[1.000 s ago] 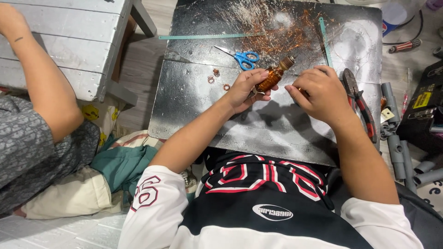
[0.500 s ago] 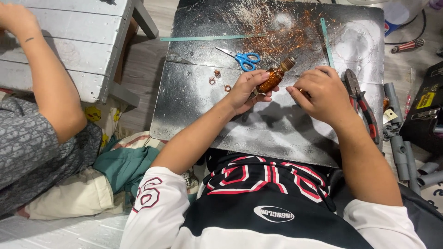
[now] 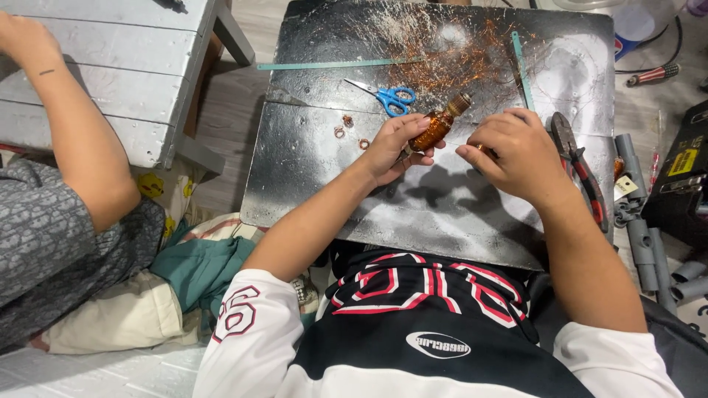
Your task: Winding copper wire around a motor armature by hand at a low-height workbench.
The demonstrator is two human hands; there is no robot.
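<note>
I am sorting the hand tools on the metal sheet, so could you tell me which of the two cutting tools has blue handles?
The small scissors, lying above the left hand. The other tool, the pliers by the right hand, has red and black handles.

Grey wood-look floor (image 3: 228, 110) is showing between the furniture. A dark, scuffed metal sheet (image 3: 310, 169) is serving as the desk, lying flat and catching glare from overhead light. A pale grey slatted wooden bench (image 3: 125, 66) is sitting at upper left, its leg (image 3: 234, 33) angling down to the floor. Crumpled cloth, teal (image 3: 199, 269) and cream (image 3: 110, 324), is lying at lower left beside a yellow-patterned fabric (image 3: 158, 188). Grey plastic pipe pieces (image 3: 649, 250) are lying along the right edge, next to a black case (image 3: 682, 184). A black cable (image 3: 664, 55) is running across the floor at top right. No walls or windows are showing.
</note>
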